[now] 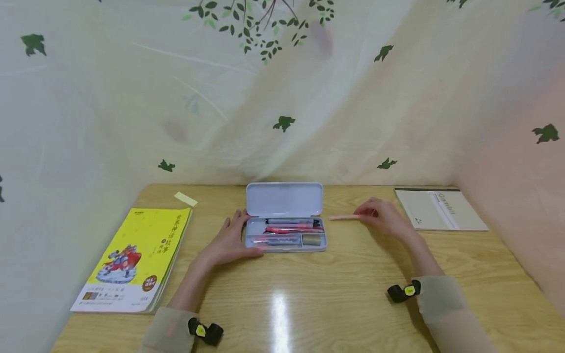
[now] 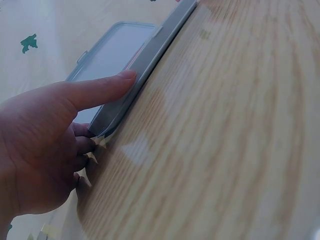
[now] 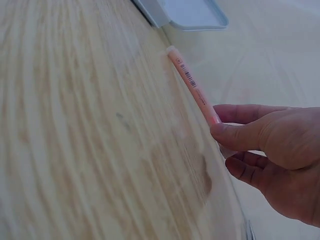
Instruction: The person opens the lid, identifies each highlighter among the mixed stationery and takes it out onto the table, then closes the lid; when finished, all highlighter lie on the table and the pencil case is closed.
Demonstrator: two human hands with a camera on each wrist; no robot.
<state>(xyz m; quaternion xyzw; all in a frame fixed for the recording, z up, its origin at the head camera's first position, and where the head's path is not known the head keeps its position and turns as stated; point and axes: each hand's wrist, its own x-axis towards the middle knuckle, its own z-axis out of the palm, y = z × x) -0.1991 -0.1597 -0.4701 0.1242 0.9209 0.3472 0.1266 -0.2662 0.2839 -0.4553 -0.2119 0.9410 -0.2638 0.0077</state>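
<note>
Between case (image 1: 284, 201) edge and pen (image 1: 344, 217) lies a gap.

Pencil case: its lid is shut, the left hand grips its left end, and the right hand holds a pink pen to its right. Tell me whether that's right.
Not quite: the lid of the pencil case is open, as the head view shows. The rest holds: the left hand grips its left end, and the right hand holds a pink pen to its right.

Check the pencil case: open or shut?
Open. The pencil case has its lid raised at the back, with the red pen visible inside. The left hand grips one end.
</note>
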